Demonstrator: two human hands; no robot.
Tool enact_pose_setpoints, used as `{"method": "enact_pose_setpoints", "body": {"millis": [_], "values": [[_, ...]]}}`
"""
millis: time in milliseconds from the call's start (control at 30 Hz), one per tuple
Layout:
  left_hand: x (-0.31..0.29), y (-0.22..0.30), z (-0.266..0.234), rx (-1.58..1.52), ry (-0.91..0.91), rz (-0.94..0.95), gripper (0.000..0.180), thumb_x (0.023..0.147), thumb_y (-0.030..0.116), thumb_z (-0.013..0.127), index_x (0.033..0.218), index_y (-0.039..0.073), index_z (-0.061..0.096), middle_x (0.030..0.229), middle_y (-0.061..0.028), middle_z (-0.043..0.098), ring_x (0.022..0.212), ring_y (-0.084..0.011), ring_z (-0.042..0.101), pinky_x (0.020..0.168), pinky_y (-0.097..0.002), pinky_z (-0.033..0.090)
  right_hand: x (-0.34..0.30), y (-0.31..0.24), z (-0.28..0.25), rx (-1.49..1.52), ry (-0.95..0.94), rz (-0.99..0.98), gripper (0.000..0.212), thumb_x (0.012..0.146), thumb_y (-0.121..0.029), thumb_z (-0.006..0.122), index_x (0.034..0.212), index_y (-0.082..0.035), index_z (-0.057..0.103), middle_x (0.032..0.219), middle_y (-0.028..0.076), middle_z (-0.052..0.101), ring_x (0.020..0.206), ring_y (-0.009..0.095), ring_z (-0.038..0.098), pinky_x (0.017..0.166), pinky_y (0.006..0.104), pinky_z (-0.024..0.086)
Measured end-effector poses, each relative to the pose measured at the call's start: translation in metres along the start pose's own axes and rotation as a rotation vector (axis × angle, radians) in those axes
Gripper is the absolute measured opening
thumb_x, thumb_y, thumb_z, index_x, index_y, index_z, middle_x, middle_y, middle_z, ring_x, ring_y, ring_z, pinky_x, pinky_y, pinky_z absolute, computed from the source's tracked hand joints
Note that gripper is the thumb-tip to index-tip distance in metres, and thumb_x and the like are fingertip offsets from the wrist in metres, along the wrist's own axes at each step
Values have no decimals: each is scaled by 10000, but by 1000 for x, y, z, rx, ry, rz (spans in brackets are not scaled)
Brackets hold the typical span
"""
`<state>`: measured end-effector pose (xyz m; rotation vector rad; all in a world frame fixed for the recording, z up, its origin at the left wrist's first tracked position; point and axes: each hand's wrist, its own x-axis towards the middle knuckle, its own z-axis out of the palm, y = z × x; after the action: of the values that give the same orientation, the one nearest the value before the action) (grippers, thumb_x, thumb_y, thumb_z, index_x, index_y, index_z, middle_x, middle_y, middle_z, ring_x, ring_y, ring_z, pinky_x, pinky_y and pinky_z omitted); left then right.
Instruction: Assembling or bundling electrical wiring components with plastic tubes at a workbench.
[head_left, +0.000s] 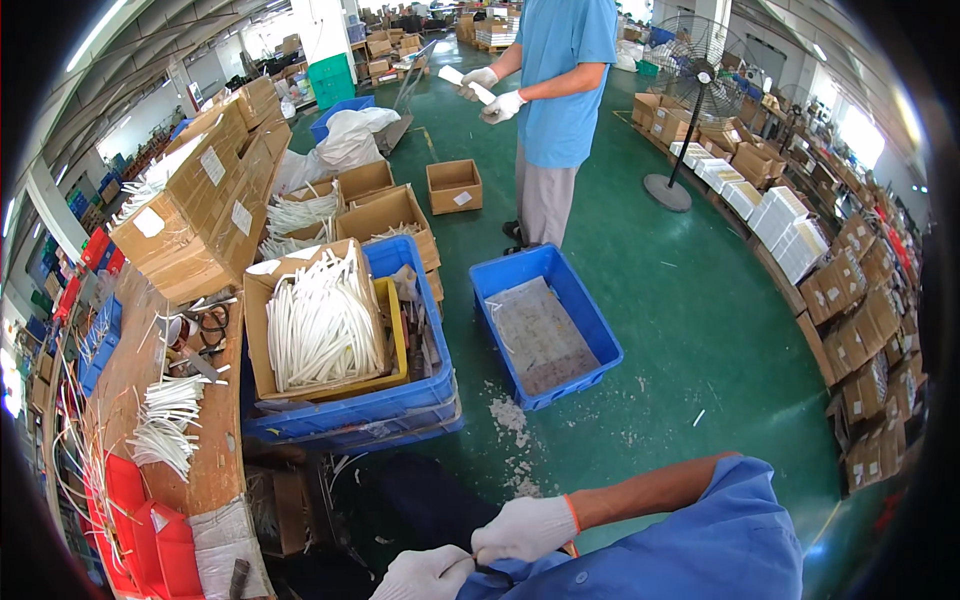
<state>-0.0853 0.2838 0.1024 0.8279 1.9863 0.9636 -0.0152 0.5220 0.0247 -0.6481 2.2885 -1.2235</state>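
Note:
Both of my hands wear white knit gloves and are close together at the lower edge, in front of my blue shirt. My left hand [425,576] is closed, its fingers curled at a thin dark piece I cannot make out. My right hand [525,529] touches it from above, fingers closed too, and covers most of whatever is between them. To the left, a bundle of white strips [168,420] lies on the wooden workbench [215,455]. A cardboard box [262,330] full of long white strips [325,320] sits in a yellow crate [398,345] on stacked blue bins [360,425].
An open blue bin [545,325] with scraps stands on the green floor. Beyond it a person [568,90] in a blue shirt holds white pieces in gloved hands. Red bins [150,535] and large cartons [205,190] are on the bench. A pedestal fan [668,192] stands right.

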Motion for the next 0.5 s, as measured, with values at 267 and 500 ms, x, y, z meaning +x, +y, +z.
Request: {"method": "enact_pose_setpoints", "body": {"millis": [267, 500], "values": [[1, 1, 1, 64, 17, -46, 202, 1033, 172, 653, 1056, -8, 743, 877, -254, 716, 823, -310, 776, 754, -401, 573, 14, 6, 11, 656, 149, 44, 350, 1082, -282, 515, 1305, -44, 642, 903, 87, 692, 692, 251, 659, 639, 441, 517], [1, -4, -3, -60, 22, -50, 229, 1034, 190, 667, 1033, -25, 746, 867, -204, 735, 825, -212, 747, 771, -373, 568, -8, 17, -8, 1207, -76, 173, 497, 1063, -192, 555, 1510, 25, 555, 1155, 86, 678, 809, 75, 612, 729, 229, 533]]}}
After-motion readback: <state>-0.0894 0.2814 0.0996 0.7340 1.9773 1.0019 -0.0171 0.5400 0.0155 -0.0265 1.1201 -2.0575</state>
